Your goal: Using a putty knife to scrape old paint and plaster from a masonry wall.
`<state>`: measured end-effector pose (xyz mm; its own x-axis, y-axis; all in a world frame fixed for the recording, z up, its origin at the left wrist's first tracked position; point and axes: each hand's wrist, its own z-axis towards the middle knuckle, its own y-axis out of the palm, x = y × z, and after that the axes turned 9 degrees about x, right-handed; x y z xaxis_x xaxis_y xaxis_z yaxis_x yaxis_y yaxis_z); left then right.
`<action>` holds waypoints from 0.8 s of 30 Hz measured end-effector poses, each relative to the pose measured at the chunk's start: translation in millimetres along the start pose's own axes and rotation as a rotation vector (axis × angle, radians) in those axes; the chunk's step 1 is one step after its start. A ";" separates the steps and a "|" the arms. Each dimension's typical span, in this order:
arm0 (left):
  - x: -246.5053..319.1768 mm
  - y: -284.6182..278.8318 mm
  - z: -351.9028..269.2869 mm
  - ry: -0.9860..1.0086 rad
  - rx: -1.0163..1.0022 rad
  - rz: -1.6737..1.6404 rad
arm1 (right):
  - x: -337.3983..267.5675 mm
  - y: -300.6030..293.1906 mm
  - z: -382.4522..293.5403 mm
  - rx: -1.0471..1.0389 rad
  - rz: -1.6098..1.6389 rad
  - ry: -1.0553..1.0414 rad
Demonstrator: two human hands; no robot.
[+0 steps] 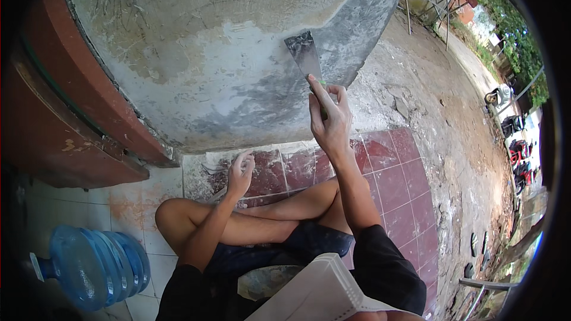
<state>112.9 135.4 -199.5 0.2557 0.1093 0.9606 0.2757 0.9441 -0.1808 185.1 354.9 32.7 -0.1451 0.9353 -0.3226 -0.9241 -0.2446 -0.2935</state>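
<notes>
My right hand (331, 120) grips the handle of a putty knife (308, 55), index finger stretched along it. The knife's wide, dark-smeared metal blade lies against a plastered wall (178, 62). Around the blade the wall shows a grey patch (272, 93), and peeling, yellowish old coating spreads above and to the left. Dusted white, my left hand (241, 174) hovers over the red floor tiles with loosely curled fingers and nothing in it. Just left of it a flat, dust-covered thing (215, 169) lies on the floor, too unclear to name.
A blue water jug (100, 267) lies on its side on white tiles (100, 218) at left, below a reddish-brown door (67, 138). Dusty red tiles (401, 191) end at rough concrete (397, 89). Sandals (473, 245) and parked motorbikes (517, 151) are at right. A white face mask (312, 290) blocks the bottom view.
</notes>
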 end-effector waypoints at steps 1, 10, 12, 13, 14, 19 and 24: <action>-0.3 0.2 0.7 -0.001 0.001 0.000 | 0.0 0.5 1.6 -0.002 0.001 -0.001; 5.0 1.2 1.2 0.005 -0.087 0.006 | -7.0 -0.9 10.1 -0.087 -0.073 0.042; 5.4 0.6 2.2 -0.041 -0.093 -0.003 | -12.8 1.1 13.2 -0.114 -0.072 0.078; 6.1 1.0 1.2 -0.043 -0.094 -0.003 | -13.7 1.3 13.0 -0.115 -0.073 0.080; 7.0 2.2 0.0 -0.028 -0.078 -0.015 | -14.4 1.5 12.7 -0.106 -0.077 0.072; 10.5 3.9 -1.5 -0.008 -0.064 -0.028 | -16.0 2.7 14.4 -0.081 -0.052 0.077; 6.6 1.0 -0.8 -0.007 -0.083 0.014 | -16.1 5.8 10.7 -0.058 -0.018 0.092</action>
<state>115.6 136.8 -193.5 0.2540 0.1248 0.9591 0.3478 0.9135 -0.2110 178.3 341.1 45.8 -0.0931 0.9129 -0.3974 -0.9041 -0.2448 -0.3504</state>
